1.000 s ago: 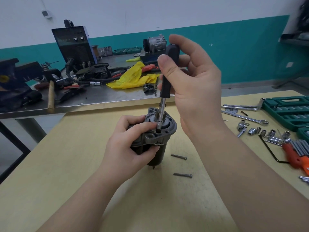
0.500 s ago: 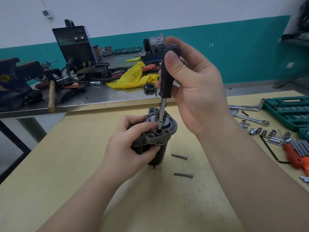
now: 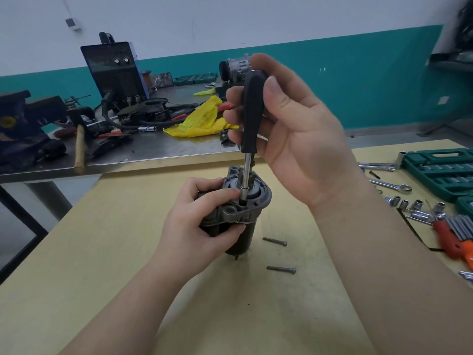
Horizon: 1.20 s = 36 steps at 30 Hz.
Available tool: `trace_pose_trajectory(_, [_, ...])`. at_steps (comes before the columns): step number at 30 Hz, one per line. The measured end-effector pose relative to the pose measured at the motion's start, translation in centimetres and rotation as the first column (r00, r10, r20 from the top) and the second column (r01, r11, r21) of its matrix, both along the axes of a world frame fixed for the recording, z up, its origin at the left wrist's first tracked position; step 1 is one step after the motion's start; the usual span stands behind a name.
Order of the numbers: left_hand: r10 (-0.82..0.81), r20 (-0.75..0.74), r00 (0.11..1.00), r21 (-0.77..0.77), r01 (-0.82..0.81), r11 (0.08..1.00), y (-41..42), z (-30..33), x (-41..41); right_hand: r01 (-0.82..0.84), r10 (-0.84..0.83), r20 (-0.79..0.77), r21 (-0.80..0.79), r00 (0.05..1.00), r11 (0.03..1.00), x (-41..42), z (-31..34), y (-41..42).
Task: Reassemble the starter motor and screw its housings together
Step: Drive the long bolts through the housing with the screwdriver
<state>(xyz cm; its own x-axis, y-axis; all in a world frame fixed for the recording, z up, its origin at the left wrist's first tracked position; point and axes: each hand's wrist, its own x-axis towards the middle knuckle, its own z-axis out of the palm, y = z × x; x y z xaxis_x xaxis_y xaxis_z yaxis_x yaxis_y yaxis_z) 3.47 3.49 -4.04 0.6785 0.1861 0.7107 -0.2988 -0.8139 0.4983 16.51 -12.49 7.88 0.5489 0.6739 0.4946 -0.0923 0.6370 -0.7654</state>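
Starter motor (image 3: 240, 216) stands upright on the bench (image 3: 102, 252), gripped by my left hand (image 3: 202, 226). My right hand (image 3: 294, 134) grasps a screwdriver (image 3: 252, 111), tip on the housing. Two loose bolts (image 3: 275, 241) lie just beside; sockets (image 3: 404, 203) sit farther right.

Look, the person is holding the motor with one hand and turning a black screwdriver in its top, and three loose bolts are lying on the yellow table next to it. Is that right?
Almost. The head view shows two loose bolts on the yellow table, not three. The rest holds: the left hand grips the motor, and the right hand holds the black screwdriver in its top.
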Motion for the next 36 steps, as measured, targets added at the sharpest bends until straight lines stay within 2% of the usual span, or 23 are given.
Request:
trace_pose_trajectory(4, [-0.01,-0.007,1.0,-0.002,0.01,1.0,0.2,-0.1,0.1,-0.101,0.102,0.007,-0.005,0.995,0.995,0.6,0.0,-0.4])
trace_pose_trajectory(9, [-0.028,0.0,1.0,-0.014,0.028,1.0,0.4,-0.2,0.1,-0.057,0.059,0.059,-0.027,0.997,0.998,0.8,0.3,-1.0])
trace_pose_trajectory(12, [-0.038,0.001,0.999,-0.01,0.038,0.999,0.3,-0.2,0.3,0.084,-0.081,0.069,-0.054,0.994,0.995,0.5,0.6,-0.9])
trace_pose_trajectory(15, [-0.037,-0.007,0.999,-0.013,0.037,0.999,0.3,-0.1,0.2,0.27,-0.257,0.16,-0.068,0.953,0.96,-0.1,0.8,-0.7])
trace_pose_trajectory(22, [-0.026,-0.015,1.0,-0.022,0.026,0.999,0.0,0.1,0.2,0.618,-0.563,0.327,-0.09,0.759,0.781,-1.2,1.3,-0.3])
trace_pose_trajectory(28, [-0.007,-0.026,1.0,0.019,0.008,1.0,-0.3,0.2,0.3,0.753,-0.672,0.393,-0.089,0.628,0.652,-1.2,1.3,-0.4])
trace_pose_trajectory(31, [0.011,-0.035,0.999,0.018,-0.01,1.0,-0.2,0.2,0.2,0.711,-0.636,0.386,-0.08,0.669,0.699,-1.0,1.2,-0.4])
trace_pose_trajectory(36, [0.008,-0.034,0.999,-0.004,-0.008,1.0,-0.1,0.3,0.1,0.482,-0.443,0.273,-0.096,0.854,0.871,-0.5,0.7,-0.5])
